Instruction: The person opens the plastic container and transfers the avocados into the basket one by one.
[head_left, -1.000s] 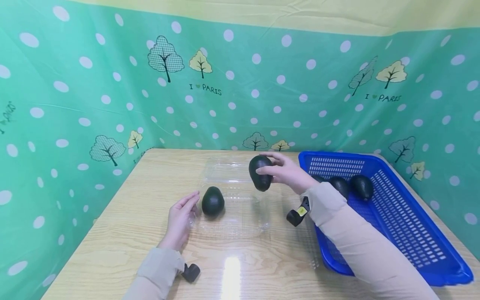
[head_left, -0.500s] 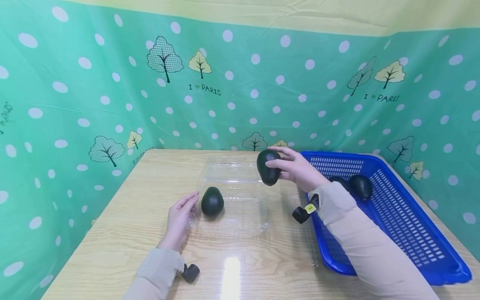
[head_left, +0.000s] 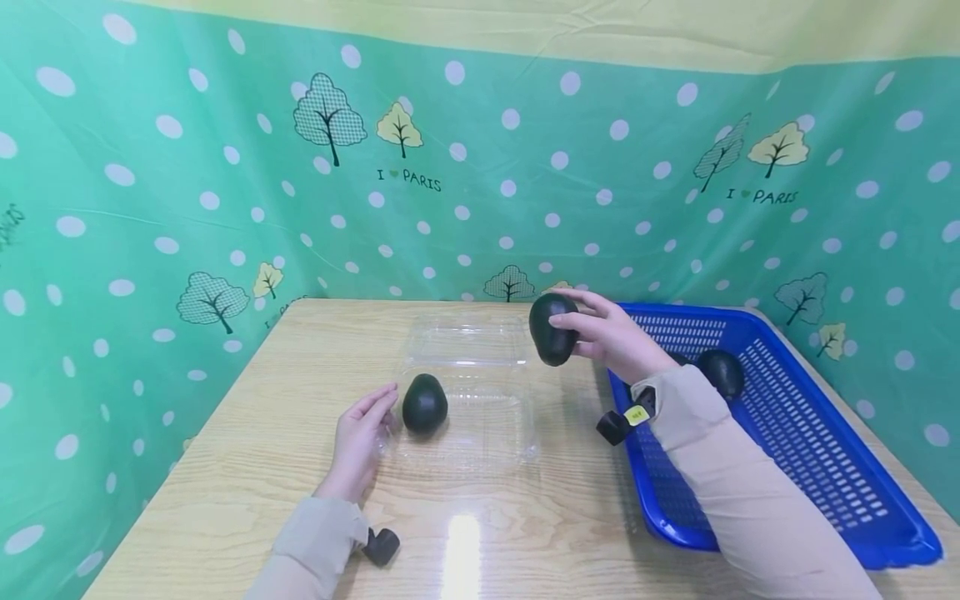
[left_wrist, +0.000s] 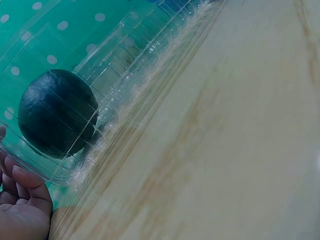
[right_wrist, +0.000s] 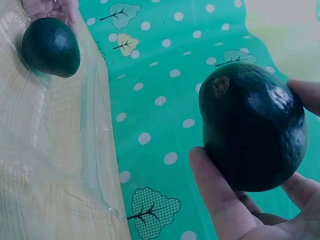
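Observation:
My right hand [head_left: 618, 337] holds a dark avocado [head_left: 553, 329] up in the air, between the clear plastic clamshell container [head_left: 487, 433] and the blue basket. In the right wrist view, thumb and fingers wrap the sides of this avocado [right_wrist: 255, 130], whose brown stem end shows. A second avocado [head_left: 424, 405] sits in the left part of the container, narrow end away from me. My left hand [head_left: 360, 437] pinches the container's left rim; the left wrist view shows its fingers [left_wrist: 32, 187] at that edge beside the avocado [left_wrist: 57, 112].
A blue perforated basket [head_left: 806, 433] stands at the right with more avocados [head_left: 722, 373] at its far end, partly hidden behind my right sleeve. The container's lid [head_left: 465, 342] lies folded back on the wooden table [head_left: 247, 467]. A green dotted cloth [head_left: 480, 208] hangs behind.
My right hand has moved right and slightly up with the avocado, from above the container's right side toward the basket. The left hand and the avocado in the container have stayed put.

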